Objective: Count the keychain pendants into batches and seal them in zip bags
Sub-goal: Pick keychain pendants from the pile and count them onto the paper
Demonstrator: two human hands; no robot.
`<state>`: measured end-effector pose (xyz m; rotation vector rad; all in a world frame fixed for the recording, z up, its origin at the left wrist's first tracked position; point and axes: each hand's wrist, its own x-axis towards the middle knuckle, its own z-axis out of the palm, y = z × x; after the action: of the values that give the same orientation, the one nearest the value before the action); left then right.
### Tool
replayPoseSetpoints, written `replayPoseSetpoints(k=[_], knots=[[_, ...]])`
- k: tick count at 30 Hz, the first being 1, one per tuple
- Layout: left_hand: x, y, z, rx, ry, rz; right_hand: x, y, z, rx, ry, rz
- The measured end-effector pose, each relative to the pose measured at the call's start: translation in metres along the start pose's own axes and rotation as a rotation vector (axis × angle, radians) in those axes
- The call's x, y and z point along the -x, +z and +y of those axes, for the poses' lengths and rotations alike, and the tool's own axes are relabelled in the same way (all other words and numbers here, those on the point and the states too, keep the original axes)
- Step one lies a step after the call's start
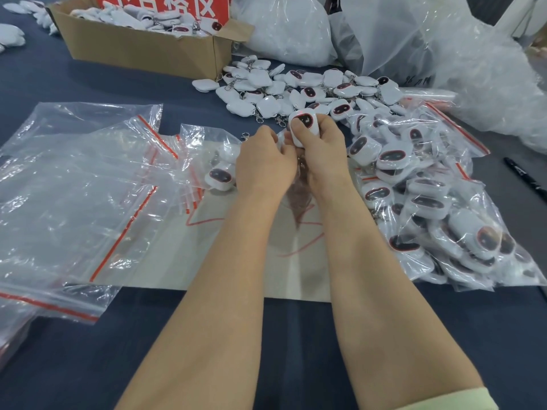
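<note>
We hold one white pendant (305, 123) with a dark oval face in our right hand (321, 149). The thumb lies across its front and the fingers curl behind it, above the middle of the worktop (59, 81). Our left hand (263, 164) is pressed close against the right, fingers curled inward. Its own back hides the fingertips, so we cannot tell whether it pinches plastic, a metal clasp or nothing.

Beneath and just left of both hands lies an open zip bag (201, 140) with a few pendants inside, one face-up near the left wrist. It rests on a pale sheet (296, 282) marked with red scribbles. Just beyond the hands spreads a loose heap of pendants (296, 87), most face-down, with their clasps tangled together.

To the right, filled zip bags (429, 199) lie piled on one another, touching our right forearm. To the left, empty zip bags (74, 179) with red seal strips overlap in a slack stack. A cardboard box (139, 45) holding more pendants stands at the far left, large clear sacks (399, 34) stand behind the heap, and a black pen (525, 177) lies at the right edge.
</note>
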<state>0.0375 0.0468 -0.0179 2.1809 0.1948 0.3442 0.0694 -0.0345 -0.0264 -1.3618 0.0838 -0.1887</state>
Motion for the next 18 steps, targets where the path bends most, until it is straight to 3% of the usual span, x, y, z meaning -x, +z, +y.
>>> replayPoseSetpoints(k=[14,18], knots=[[0.000,-0.002,0.000,0.029,-0.018,-0.010,-0.003,0.000,-0.004,-0.121,0.074,0.026],[-0.004,-0.011,0.002,0.044,-0.025,-0.019,-0.008,-0.004,-0.016,0.042,0.086,-0.056]])
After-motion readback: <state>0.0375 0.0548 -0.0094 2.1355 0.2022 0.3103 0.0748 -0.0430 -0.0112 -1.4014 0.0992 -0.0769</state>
